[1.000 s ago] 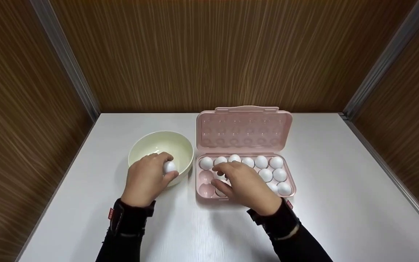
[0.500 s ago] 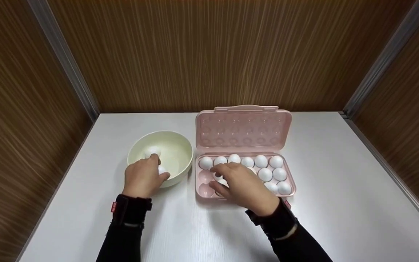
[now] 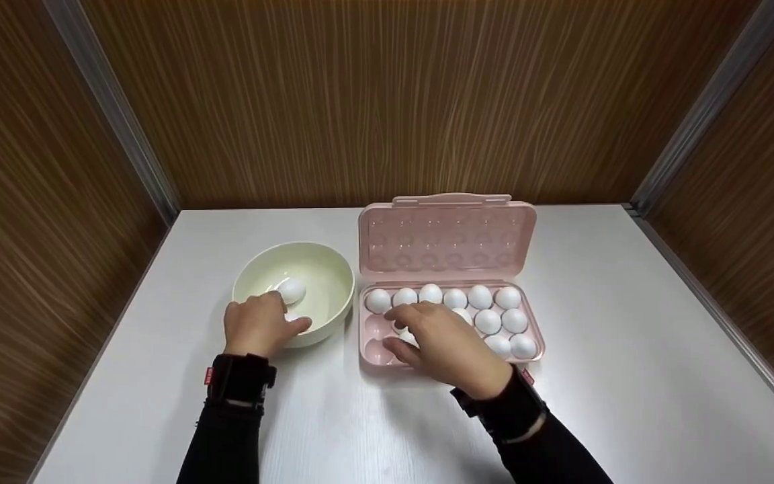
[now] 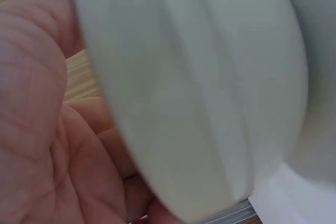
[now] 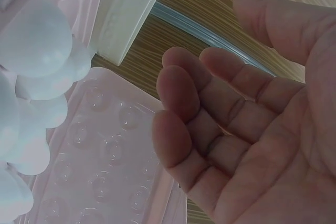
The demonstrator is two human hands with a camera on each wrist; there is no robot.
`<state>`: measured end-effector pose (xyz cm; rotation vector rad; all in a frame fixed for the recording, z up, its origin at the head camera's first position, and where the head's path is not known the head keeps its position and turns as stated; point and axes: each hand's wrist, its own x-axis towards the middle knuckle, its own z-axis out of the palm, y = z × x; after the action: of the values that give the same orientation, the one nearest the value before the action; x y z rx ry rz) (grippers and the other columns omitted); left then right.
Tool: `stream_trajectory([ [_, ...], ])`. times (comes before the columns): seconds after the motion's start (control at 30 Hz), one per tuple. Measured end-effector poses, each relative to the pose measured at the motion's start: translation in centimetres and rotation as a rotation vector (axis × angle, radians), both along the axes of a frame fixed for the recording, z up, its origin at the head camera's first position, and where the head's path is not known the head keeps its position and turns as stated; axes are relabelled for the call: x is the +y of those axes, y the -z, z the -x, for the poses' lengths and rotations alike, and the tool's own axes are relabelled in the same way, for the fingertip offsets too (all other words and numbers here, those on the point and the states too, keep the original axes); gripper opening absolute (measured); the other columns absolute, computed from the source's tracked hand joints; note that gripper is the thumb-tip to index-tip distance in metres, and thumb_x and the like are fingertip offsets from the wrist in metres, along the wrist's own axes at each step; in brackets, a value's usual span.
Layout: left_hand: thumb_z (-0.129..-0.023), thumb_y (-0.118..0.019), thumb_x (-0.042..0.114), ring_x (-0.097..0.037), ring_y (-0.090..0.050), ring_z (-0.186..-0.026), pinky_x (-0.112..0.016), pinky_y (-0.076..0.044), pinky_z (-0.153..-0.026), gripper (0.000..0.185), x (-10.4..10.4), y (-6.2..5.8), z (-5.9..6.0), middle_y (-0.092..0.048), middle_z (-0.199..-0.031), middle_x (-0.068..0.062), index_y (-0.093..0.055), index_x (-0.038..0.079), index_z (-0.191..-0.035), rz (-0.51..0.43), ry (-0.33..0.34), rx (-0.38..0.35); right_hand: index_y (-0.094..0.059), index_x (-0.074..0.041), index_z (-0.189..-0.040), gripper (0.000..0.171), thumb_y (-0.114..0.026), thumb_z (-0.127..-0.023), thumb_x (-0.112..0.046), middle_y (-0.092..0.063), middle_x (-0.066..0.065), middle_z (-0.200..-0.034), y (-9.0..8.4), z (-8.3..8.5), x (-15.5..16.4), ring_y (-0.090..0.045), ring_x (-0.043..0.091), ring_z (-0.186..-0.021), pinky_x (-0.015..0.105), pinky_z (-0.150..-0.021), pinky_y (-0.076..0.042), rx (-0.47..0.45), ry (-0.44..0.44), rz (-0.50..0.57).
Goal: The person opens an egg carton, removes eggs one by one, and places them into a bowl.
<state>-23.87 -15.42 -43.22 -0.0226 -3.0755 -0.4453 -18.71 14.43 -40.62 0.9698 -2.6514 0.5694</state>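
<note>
A cream bowl [image 3: 323, 269] stands left of an open pink egg tray [image 3: 364, 336]. One white egg [image 3: 291, 290] lies inside the bowl. My left hand [image 3: 278, 314] rests at the bowl's near rim, fingers loose and holding nothing; in the left wrist view my palm [image 4: 37, 129] lies against the bowl's outer wall [image 4: 199, 93]. My right hand [image 3: 427, 329] hovers over the tray's left-middle cups, above an egg [image 3: 406, 334]. Seen from the right wrist, that hand [image 5: 210, 124] is empty with its fingers loosely bent, beside several eggs [image 5: 31, 35].
The tray's lid [image 3: 447, 238] stands open toward the back wall. Several white eggs [image 3: 488, 321] fill the far row and right side; two cups at the tray's left [image 3: 379, 339] hold none. Wood-panelled walls close in the white table [image 3: 615, 336] on three sides.
My left hand let go of the egg it held over the bowl; the egg now lies inside, and the hand has drawn back to the near rim. My right hand barely moved.
</note>
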Motion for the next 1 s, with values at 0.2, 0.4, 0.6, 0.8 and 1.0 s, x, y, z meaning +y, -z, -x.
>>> stream_trajectory([
  [0.2,-0.084,-0.080,0.054,-0.033,-0.069,-0.075,-0.049,-0.043,-0.084,0.049,0.3,0.0,0.4,-0.072,-0.073,-0.012,-0.072,0.005,-0.081,0.046,-0.024,-0.018,-0.072,-0.009,-0.121,0.030,-0.077,-0.097,-0.027,-0.079,0.006,-0.103,0.3,0.1,0.2,-0.075,0.024,-0.094,0.043,-0.080,-0.062,-0.015,0.017,-0.010],
  [0.4,-0.088,-0.074,0.053,-0.034,-0.069,-0.074,-0.050,-0.043,-0.086,0.048,0.7,-0.2,0.2,-0.069,-0.071,-0.011,-0.067,0.009,-0.070,0.085,-0.019,-0.041,-0.072,-0.009,-0.121,0.028,-0.075,-0.099,-0.026,-0.079,0.006,-0.104,0.6,0.3,0.4,-0.076,0.025,-0.097,0.045,-0.082,-0.062,-0.050,0.026,-0.023],
  [0.6,-0.088,-0.080,0.050,-0.040,-0.072,-0.080,-0.052,-0.046,-0.086,0.048,1.1,-0.5,-0.2,-0.072,-0.076,-0.016,-0.070,0.006,-0.074,0.082,-0.011,0.022,-0.072,-0.007,-0.122,0.029,-0.074,-0.099,-0.024,-0.079,0.009,-0.104,1.0,0.7,0.7,-0.076,0.027,-0.098,0.046,-0.084,-0.062,-0.078,0.025,-0.023],
  [0.8,-0.089,-0.083,0.043,-0.045,-0.076,-0.095,-0.056,-0.053,-0.085,0.046,3.3,-2.6,-1.9,-0.080,-0.096,-0.022,-0.077,0.000,-0.104,-0.011,0.083,0.217,-0.071,-0.005,-0.123,0.030,-0.072,-0.100,-0.025,-0.080,0.013,-0.106,1.3,1.3,0.9,-0.077,0.030,-0.097,0.048,-0.084,-0.063,-0.110,0.034,-0.030],
  [1.0,-0.088,-0.086,0.037,-0.036,-0.074,-0.088,-0.050,-0.058,-0.081,0.039,7.3,-5.4,-5.9,-0.079,-0.093,-0.013,-0.075,0.004,-0.104,-0.096,0.288,0.380,-0.071,-0.004,-0.123,0.031,-0.072,-0.099,-0.024,-0.080,0.014,-0.106,1.7,1.7,1.4,-0.077,0.031,-0.096,0.048,-0.084,-0.063,-0.143,0.050,-0.029],
])
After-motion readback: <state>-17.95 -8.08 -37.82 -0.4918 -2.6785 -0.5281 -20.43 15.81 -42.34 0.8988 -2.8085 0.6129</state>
